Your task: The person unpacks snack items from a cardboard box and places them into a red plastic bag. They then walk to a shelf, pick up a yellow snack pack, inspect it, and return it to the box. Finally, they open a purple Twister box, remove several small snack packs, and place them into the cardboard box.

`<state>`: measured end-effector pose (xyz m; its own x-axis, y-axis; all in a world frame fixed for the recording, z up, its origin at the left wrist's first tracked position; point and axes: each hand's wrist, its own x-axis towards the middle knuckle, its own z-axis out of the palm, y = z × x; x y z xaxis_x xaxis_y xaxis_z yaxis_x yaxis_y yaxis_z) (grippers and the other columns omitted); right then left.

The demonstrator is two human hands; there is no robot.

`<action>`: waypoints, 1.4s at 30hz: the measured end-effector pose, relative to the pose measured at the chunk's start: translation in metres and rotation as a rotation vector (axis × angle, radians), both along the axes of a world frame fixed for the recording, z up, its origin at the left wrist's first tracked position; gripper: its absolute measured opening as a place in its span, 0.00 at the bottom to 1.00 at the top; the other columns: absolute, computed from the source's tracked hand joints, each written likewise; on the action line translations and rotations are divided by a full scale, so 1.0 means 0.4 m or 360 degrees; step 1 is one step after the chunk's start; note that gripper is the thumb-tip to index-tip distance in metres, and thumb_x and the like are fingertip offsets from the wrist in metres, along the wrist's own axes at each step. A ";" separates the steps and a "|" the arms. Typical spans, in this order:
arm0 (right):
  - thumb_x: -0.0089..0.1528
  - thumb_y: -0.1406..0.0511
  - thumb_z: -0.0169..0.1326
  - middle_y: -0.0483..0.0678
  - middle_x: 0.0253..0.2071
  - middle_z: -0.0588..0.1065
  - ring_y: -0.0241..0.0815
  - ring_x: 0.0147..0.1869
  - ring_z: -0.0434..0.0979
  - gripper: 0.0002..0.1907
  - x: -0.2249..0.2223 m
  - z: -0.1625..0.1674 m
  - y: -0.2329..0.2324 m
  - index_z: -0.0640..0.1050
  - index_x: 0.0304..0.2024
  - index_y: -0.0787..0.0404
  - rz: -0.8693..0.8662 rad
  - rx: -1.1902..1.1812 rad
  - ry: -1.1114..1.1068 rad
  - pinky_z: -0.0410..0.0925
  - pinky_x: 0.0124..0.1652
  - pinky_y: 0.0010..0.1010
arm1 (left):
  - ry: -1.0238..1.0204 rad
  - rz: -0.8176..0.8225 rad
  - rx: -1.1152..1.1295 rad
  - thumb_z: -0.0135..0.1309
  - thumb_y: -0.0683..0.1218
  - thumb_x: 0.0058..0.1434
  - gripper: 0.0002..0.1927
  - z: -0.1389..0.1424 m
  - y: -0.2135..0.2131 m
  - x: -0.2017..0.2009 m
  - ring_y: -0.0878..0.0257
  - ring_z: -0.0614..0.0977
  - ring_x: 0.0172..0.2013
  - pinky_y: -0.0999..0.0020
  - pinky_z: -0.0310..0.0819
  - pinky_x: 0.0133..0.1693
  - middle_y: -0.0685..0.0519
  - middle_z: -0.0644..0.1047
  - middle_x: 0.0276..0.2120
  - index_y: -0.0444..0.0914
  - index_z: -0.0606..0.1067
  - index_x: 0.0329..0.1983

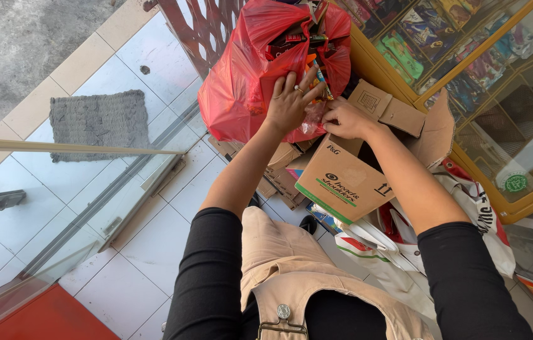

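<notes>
Fingers [291, 85] of the left hand [288, 104] lie spread and flat against the front of the red plastic bag [235, 88], pressing on its skin rather than closing round anything; the palm appears to brace the bulging side so the contents stay put. Fingers of the right hand [342, 118] are pinched together at the bag's lower edge, on what looks like a fold of thin plastic or a small wrapper. Which of the two cannot be told, as the left hand partly covers the spot.

Yellow-framed glass display cabinet [499, 201]: stands at the right, along the far right edge of the floor, its shelves stocked with coloured packets behind glass.

White tiled floor [140, 239]: carries all items. A grey mat [99, 119] lies near its far left edge, well apart from the work.

Red plastic bag: sits at the far middle of the floor, upright, mouth open upward, packed with small wrapped goods [307, 41] that stand out of the top. It leans against the cabinet corner, which likely keeps it erect.

Cardboard box [342, 182]: just below the bag and touching it, flaps open, tilted toward the person, directly beneath both hands. Flattened cardboard lies under it.

White cloth bags [405, 252]: slumped against the box's near right side, by the cabinet base.
</notes>
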<state>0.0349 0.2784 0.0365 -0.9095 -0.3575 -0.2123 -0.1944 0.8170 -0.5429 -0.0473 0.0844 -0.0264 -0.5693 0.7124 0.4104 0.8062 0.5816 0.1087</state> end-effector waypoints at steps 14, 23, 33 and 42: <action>0.56 0.63 0.61 0.59 0.44 0.76 0.59 0.51 0.75 0.15 0.035 -0.008 -0.027 0.81 0.43 0.62 -0.0324 0.0125 -0.0180 0.68 0.48 0.45 | -0.0077 0.0275 0.0085 0.55 0.47 0.58 0.27 -0.014 0.084 0.031 0.49 0.66 0.60 0.51 0.54 0.62 0.58 0.63 0.68 0.54 0.69 0.63; 0.55 0.68 0.61 0.48 0.35 0.80 0.45 0.41 0.80 0.05 0.012 0.002 0.001 0.83 0.34 0.61 0.0178 -0.0097 -0.0578 0.70 0.43 0.37 | -0.0089 0.0338 0.0177 0.57 0.45 0.53 0.26 0.017 0.094 0.043 0.52 0.67 0.55 0.56 0.56 0.57 0.60 0.67 0.62 0.53 0.70 0.57; 0.68 0.67 0.54 0.45 0.42 0.74 0.38 0.47 0.73 0.05 0.036 0.028 0.096 0.79 0.42 0.62 -0.0459 -0.0730 -0.0275 0.68 0.49 0.30 | 0.0177 0.0422 0.0107 0.52 0.47 0.63 0.17 -0.031 0.105 0.082 0.57 0.68 0.50 0.58 0.56 0.54 0.63 0.65 0.61 0.54 0.71 0.56; 0.62 0.70 0.58 0.52 0.57 0.70 0.43 0.46 0.77 0.20 -0.058 0.089 -0.005 0.72 0.57 0.65 -0.0832 -0.0490 0.0274 0.71 0.46 0.33 | 0.0134 0.0237 -0.0130 0.52 0.47 0.61 0.28 -0.070 0.051 0.104 0.60 0.68 0.53 0.60 0.56 0.58 0.63 0.62 0.68 0.55 0.67 0.65</action>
